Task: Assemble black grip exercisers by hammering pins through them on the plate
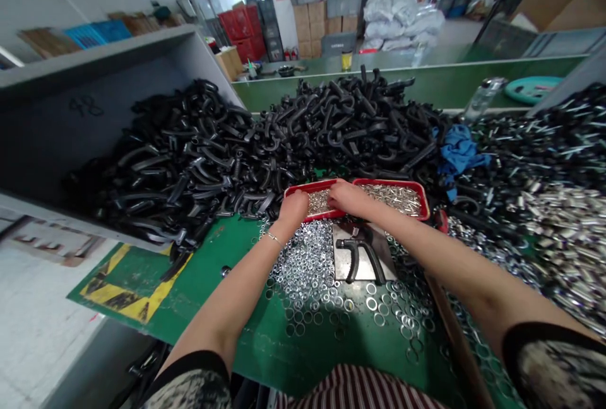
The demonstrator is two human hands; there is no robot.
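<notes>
L hand [294, 207] at L end of L red tray [326, 215], R hand [345, 197] over its R end, both w/ fingers bent down toward small metal pcs [319, 201]; fingertips hidden, so can't tell if either grips anything. Step in hand looks like picking from that tray; next move prob. calls for a fine pinch on a tiny pc, w/o spilling others. R red tray [423, 201], just beside, holds metal pins [395, 197]. Nearer the body: metal plate [341, 269] w/ curved black pcs [377, 264] on it, silver rings [305, 264] to its L. Beyond trays: big black heap [326, 118], blue cloth [458, 147] at R
</notes>
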